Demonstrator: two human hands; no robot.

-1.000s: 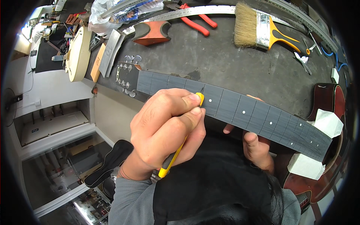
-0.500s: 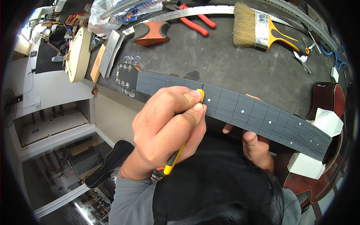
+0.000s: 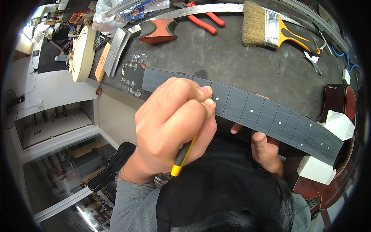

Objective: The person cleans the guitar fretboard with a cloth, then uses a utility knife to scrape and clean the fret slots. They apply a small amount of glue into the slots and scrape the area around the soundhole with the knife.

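Note:
My left hand point(image 3: 176, 120) is closed in a pinch around a slim yellow-and-black tool point(image 3: 181, 160). Its rear end sticks out below the palm; fingers and thumb hide nearly all of its tip, which is over the guitar fretboard point(image 3: 239, 108). The dark grey board bears cross slots and white dots, with no frets showing. From below, my right hand point(image 3: 266, 152) grips the guitar neck, thumb at the near edge and fingertips showing past both edges. At the far left lies the headstock point(image 3: 133, 79) with metal tuners; the dark red guitar body point(image 3: 319, 191) is on the right.
White tape point(image 3: 317, 170) covers parts of the body beside the fretboard's end. Across the dark workbench point(image 3: 216, 58) lie a wide brush point(image 3: 257, 27), red-handled pliers point(image 3: 203, 24), a red-and-black block point(image 3: 158, 31) and a metal straightedge point(image 3: 197, 11). A cream guitar body point(image 3: 82, 54) stands at left.
My left hand has shifted slightly up with the tool, and its fingertips now cover more of the yellow tip. My right hand keeps its hold on the neck.

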